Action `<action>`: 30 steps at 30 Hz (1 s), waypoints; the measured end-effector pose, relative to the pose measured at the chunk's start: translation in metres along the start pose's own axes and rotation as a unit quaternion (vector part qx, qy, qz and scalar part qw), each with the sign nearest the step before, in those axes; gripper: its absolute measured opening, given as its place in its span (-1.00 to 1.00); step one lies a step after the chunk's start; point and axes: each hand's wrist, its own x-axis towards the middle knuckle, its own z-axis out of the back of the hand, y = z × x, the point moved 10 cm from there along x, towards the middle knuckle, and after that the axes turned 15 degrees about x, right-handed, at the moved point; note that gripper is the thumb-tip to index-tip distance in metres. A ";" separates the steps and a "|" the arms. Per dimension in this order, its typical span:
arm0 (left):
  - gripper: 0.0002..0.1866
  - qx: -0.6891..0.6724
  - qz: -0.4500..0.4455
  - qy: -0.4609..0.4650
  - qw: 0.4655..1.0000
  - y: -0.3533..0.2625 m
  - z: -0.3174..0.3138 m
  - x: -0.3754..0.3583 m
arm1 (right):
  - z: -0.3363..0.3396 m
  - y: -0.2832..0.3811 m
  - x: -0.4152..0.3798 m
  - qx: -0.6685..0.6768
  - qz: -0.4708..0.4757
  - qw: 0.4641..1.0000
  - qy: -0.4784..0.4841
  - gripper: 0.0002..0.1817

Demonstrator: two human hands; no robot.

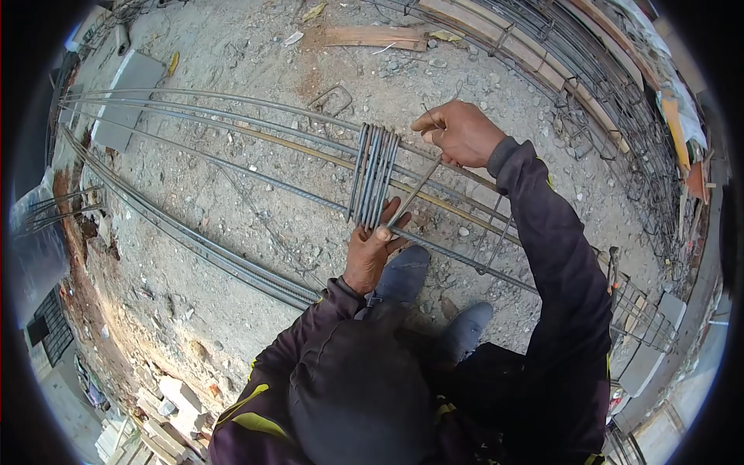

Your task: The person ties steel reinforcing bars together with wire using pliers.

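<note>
Long steel rebars (256, 132) run side by side across the view, raised over the ground. A tight bundle of rebar stirrups (375, 174) encircles them near the middle. To the right of the bundle, a single stirrup (419, 188) stands apart and slanted across the bars. My left hand (367, 257) is closed on its lower end, thumb pressed on the steel. At its upper end, my right hand (465, 133) is closed in a pinch, and a thin wire shows by the fingertips. The right palm is hidden.
More rebars (186, 240) lie on the left. Rebar cages and wooden planks (535, 62) line the upper right. A grey slab (124, 101) is under the bars' far end. My boots (467, 329) stand close beside the bars. Broken rubble (182, 403) is at lower left.
</note>
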 end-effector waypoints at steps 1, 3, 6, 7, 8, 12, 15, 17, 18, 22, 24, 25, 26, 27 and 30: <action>-0.03 -0.017 0.000 0.013 1.000 0.002 -0.002 0.002 | 0.005 -0.005 0.004 -0.029 0.021 0.999 -0.022 -0.71; -0.05 -0.052 0.005 0.032 0.998 0.004 -0.008 0.001 | -0.001 0.007 -0.006 0.005 -0.024 0.999 0.025 -0.69; -0.06 -0.109 0.018 0.073 0.991 0.010 -0.009 -0.001 | 0.004 0.015 -0.009 -0.058 -0.017 0.997 0.052 -0.61; -0.06 -0.117 0.028 0.086 0.989 0.014 -0.012 -0.003 | 0.007 0.017 -0.009 -0.099 -0.001 0.994 0.054 -0.58; -0.07 -0.125 0.038 0.099 0.987 0.017 -0.016 -0.006 | 0.009 0.015 -0.015 -0.118 -0.040 0.989 0.076 -0.55; -0.10 -0.157 0.030 0.122 0.980 0.009 -0.032 -0.002 | 0.009 -0.005 -0.035 -0.131 -0.127 0.973 0.138 -0.44; -0.14 -0.157 0.009 0.084 0.984 0.002 -0.029 0.007 | -0.010 -0.021 -0.028 -0.070 -0.119 0.976 0.166 -0.37; -0.15 -0.163 0.002 0.045 0.986 0.007 -0.018 0.009 | -0.018 -0.023 -0.023 -0.023 -0.123 0.975 0.186 -0.35; -0.14 -0.155 -0.005 0.023 0.988 0.004 -0.014 0.008 | -0.019 -0.021 -0.021 -0.013 -0.117 0.975 0.187 -0.35; -0.13 -0.100 -0.069 -0.065 0.990 -0.013 0.010 0.011 | -0.026 -0.009 -0.010 0.045 -0.073 0.985 0.152 -0.38; -0.12 -0.074 -0.098 -0.092 0.988 -0.023 0.020 0.013 | -0.033 0.004 0.001 0.046 -0.040 0.990 0.126 -0.41; -0.12 -0.058 -0.110 -0.106 0.986 -0.028 0.026 0.012 | -0.038 0.011 0.006 0.031 -0.026 0.993 0.115 -0.42; -0.13 -0.049 -0.109 -0.120 0.986 -0.035 0.033 0.012 | -0.040 0.020 0.013 0.017 -0.010 0.995 0.101 -0.43; -0.16 -0.067 -0.120 -0.129 0.982 -0.041 0.043 0.014 | -0.048 0.028 0.023 -0.001 0.016 0.994 0.112 -0.45; -0.21 -0.065 -0.153 -0.168 0.972 -0.067 0.089 0.017 | -0.074 0.058 0.056 -0.076 0.072 0.984 0.146 -0.56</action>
